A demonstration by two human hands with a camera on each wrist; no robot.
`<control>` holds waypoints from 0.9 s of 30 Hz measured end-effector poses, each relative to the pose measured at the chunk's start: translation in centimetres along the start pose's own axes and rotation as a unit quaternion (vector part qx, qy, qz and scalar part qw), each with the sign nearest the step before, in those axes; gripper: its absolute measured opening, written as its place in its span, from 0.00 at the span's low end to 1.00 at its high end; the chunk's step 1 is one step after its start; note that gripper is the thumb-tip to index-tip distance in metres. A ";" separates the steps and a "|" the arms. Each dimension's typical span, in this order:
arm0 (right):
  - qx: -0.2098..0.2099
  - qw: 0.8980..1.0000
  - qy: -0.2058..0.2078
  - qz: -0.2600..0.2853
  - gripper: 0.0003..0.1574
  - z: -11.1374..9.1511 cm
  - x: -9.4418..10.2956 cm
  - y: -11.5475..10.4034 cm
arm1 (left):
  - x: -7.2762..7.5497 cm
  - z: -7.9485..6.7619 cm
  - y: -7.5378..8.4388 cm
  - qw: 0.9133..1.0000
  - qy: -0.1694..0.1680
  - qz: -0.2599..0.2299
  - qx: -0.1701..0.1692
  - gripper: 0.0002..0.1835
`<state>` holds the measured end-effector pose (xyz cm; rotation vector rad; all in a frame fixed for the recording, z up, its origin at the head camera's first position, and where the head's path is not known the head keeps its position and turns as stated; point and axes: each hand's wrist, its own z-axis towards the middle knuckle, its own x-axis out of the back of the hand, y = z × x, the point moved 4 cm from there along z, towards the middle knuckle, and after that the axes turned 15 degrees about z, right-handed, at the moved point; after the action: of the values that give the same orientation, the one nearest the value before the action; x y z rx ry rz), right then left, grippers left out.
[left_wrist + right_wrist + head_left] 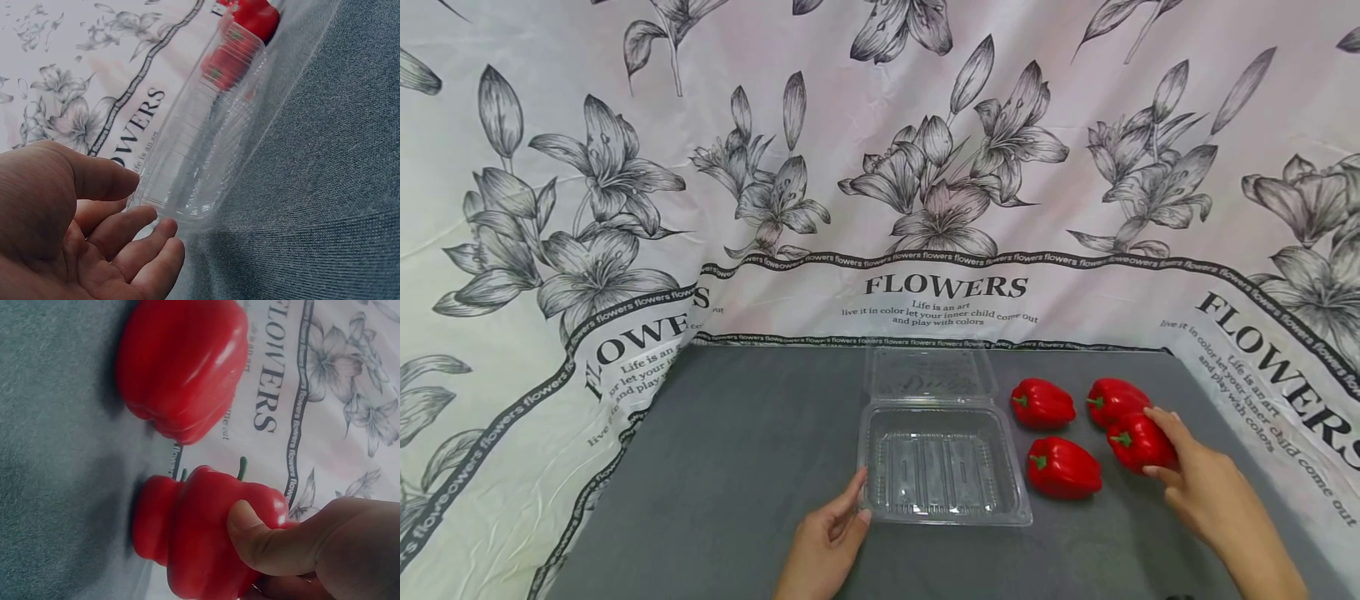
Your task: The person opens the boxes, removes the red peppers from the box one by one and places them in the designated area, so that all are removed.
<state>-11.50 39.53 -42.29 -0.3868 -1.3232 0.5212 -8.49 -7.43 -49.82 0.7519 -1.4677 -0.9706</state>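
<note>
My right hand (1210, 483) grips a red bell pepper (1138, 443) at the right of the table, thumb on one side and fingers on the other. In the right wrist view the thumb presses on this pepper (209, 537), its green stem pointing up. A clear plastic clamshell container (951, 518) lies with its lid (928, 375) folded back. At its near left corner, my left hand (827, 537) pinches the rim between thumb and forefinger, the other fingers loosely bent below, as the left wrist view shows. The tray holds nothing.
Behind the held pepper lies another red bell pepper (1112, 400), partly overlapped by it. Two more, a far one (1045, 404) and a near one (1067, 468), lie just right of the container. A flower-printed cloth (955, 208) rises behind the grey table (752, 450).
</note>
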 end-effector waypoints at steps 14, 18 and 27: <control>0.007 1.000 -0.004 0.003 0.49 -0.2 -0.8 1.2 | 0.0 -0.2 -0.2 1.000 0.001 0.002 0.006 0.27; -0.004 1.000 -0.016 -0.001 0.48 -0.1 -0.8 1.5 | -0.1 -0.2 -0.3 1.000 -0.001 -0.004 0.009 0.28; -0.029 0.998 -0.055 -0.004 0.49 0.2 -1.0 2.1 | 0.0 -0.1 -0.3 1.000 -0.002 -0.004 0.012 0.28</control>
<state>-12.13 40.70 -44.21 -0.4063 -1.4479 0.5036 -8.43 -7.58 -50.13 0.7734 -1.4832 -0.9624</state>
